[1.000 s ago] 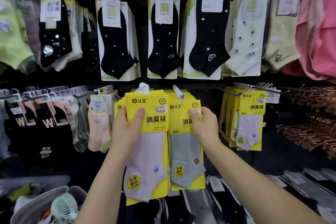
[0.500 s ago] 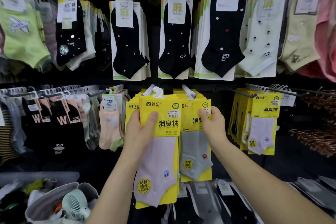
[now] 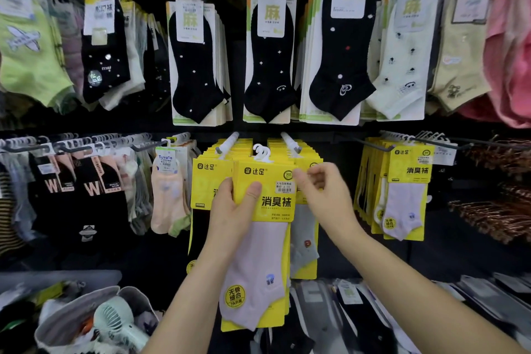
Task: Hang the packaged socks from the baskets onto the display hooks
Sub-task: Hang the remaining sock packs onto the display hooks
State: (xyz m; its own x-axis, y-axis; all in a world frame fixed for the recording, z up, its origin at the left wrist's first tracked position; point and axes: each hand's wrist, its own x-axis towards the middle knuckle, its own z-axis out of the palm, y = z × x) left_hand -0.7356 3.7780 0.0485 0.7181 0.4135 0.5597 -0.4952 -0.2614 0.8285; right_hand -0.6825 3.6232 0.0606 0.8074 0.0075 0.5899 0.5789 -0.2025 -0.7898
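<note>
While the left hand (image 3: 234, 211) grips the lilac sock pack (image 3: 258, 261) by its yellow card, thumb laid across the front, the right hand (image 3: 323, 191) sits at the card's upper right corner with fingers curled; whether it pinches this card or a hung one behind is unclear from here. The pack's white hanger tab (image 3: 261, 152) floats between the left display hook (image 3: 228, 143) and the right display hook (image 3: 290, 143), on neither yet. Advice: choose one hook, steady the tab with the right hand, keep the card square, thread the opening over the tip, then slide it back against the hung packs (image 3: 205, 172). Basket (image 3: 71, 307) low left, well apart.
</note>
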